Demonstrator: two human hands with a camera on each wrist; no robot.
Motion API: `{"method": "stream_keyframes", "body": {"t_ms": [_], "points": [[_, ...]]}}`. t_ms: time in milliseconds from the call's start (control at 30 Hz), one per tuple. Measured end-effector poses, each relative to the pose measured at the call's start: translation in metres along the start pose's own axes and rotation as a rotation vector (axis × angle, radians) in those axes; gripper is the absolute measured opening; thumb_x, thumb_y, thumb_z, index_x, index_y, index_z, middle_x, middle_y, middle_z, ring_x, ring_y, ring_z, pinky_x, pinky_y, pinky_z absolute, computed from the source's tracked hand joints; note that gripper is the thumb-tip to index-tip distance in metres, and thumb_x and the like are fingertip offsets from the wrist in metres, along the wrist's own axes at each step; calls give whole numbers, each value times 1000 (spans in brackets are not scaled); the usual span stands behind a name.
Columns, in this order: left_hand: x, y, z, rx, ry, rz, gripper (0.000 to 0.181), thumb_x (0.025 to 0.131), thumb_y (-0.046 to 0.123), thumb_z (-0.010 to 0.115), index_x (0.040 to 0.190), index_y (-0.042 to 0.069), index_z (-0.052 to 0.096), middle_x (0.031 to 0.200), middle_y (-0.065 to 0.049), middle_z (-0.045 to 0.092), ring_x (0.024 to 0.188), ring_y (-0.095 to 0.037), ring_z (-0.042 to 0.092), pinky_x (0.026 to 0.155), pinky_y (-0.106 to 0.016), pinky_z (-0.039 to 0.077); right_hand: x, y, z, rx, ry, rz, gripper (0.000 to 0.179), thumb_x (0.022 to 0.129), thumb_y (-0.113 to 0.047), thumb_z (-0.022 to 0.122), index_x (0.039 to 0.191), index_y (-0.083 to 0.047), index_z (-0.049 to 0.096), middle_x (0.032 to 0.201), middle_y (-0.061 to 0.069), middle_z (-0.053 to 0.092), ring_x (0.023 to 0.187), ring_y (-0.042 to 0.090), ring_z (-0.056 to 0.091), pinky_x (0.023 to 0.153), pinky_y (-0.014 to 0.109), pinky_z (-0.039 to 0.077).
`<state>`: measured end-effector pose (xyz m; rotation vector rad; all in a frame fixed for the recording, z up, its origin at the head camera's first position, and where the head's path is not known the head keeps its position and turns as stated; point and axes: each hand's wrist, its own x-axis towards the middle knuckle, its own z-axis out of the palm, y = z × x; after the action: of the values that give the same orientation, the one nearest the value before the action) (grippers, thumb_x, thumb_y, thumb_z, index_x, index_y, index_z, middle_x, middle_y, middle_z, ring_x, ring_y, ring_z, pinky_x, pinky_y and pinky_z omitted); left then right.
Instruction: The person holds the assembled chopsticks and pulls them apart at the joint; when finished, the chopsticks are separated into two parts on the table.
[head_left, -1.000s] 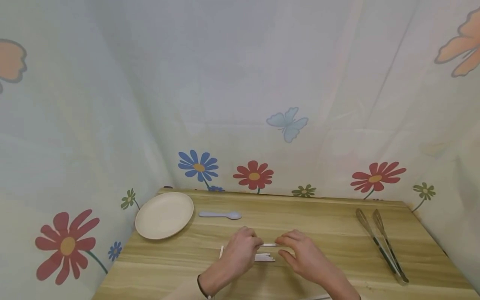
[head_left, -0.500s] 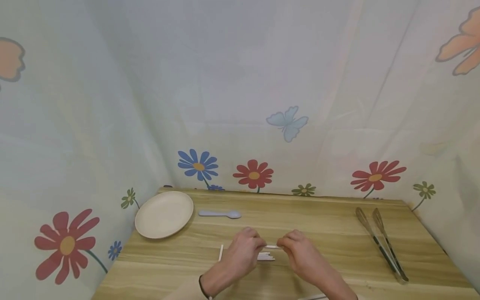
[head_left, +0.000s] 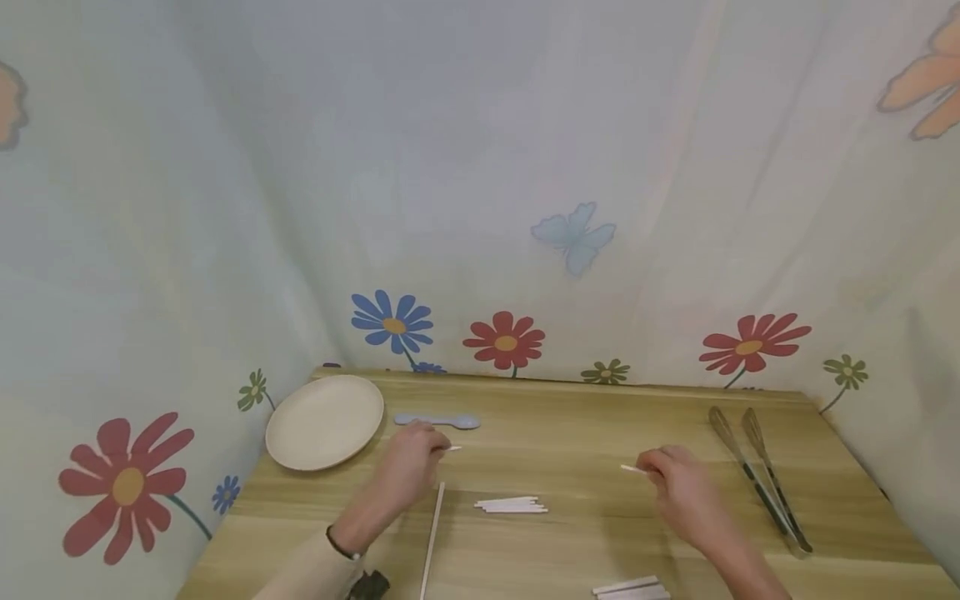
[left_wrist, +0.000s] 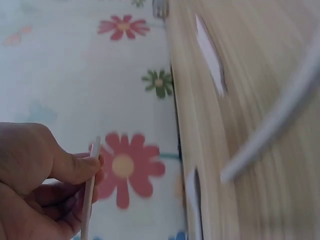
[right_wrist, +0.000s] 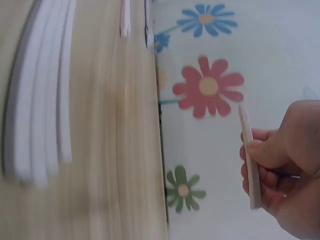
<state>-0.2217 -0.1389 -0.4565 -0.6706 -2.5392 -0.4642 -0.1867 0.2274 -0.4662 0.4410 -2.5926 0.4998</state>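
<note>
My left hand point(head_left: 408, 467) is at left centre over the table, just in front of the spoon. Between its thumb and fingers it pinches a thin white stick point(left_wrist: 90, 192), held off the tabletop. On the other side, my right hand point(head_left: 686, 492) pinches a short white stick point(right_wrist: 251, 165) in the same way, left of the tongs. A small pile of short white sticks point(head_left: 512, 505) lies on the table between the hands. One long white stick point(head_left: 432, 537) lies beside my left forearm. Several more sticks point(head_left: 630, 589) sit at the front edge of the view.
A cream plate point(head_left: 325, 421) stands at the back left corner, with a pale lilac spoon point(head_left: 437, 422) to its right. Metal tongs point(head_left: 765, 483) with dark grips lie at the right. A flowered curtain point(head_left: 480, 208) hangs behind the wooden table point(head_left: 570, 442).
My hands were close together at the middle with a white stick spanning them. They have since moved far apart, each holding a short stick, and the pile between them is uncovered.
</note>
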Motion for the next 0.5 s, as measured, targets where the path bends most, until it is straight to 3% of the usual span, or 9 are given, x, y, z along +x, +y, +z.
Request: {"method": "stream_keyframes", "body": {"t_ms": [67,167,333,500], "points": [[3,3,2,-49,-39,50,11,80,-2,70,82,8,76,78,-1,68,75,-17,61,70,-30,52,2,-4,0,59,-31,-50,20,80,5,70,86,-14,68,83,-4,63,80,16,59,67,35,51],[3,14,6,-95,-91,60,7,81,3,72,83,8,77,79,0,68,76,-14,60,69,-26,52,0,-12,4,115,-42,-93,21,80,4,71,85,-17,69,84,-9,64,80,11,60,69,30,52],[1,22,10,-92,-92,11,7,77,3,76,80,10,77,76,2,68,73,-11,58,67,-24,50,-5,-16,8,123,36,-81,28,72,9,76,80,-18,70,80,-12,64,77,9,60,68,28,52],[3,23,13,-101,-101,34,7,77,5,76,81,11,77,75,3,68,73,-11,58,66,-24,49,-7,-14,8,119,53,-94,28,71,6,79,81,-19,71,81,-13,64,78,9,61,66,27,52]]}}
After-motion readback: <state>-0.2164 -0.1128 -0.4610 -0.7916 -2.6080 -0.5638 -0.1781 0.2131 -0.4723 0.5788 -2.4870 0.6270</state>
